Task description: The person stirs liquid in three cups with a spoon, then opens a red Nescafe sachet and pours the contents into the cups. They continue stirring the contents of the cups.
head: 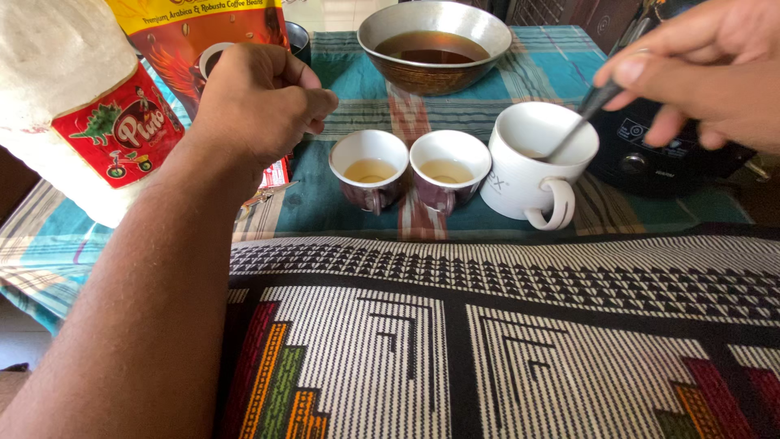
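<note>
My right hand (699,77) grips a metal spoon (578,122) whose bowl dips into a white mug (532,162) with its handle facing me. My left hand (260,102) is curled into a loose fist in front of an orange and yellow coffee bag (175,28); nothing shows between its fingers. Two small cups (370,167) (448,167), white inside and dark outside, stand side by side just left of the mug, each with a little pale yellowish liquid at the bottom.
A steel bowl (435,45) of dark liquid sits behind the cups. A white plastic bag with a red label (77,106) stands far left. A black round appliance (658,150) is at the right. A striped teal cloth (341,207) covers the table; a patterned woven cloth (504,341) lies nearest me.
</note>
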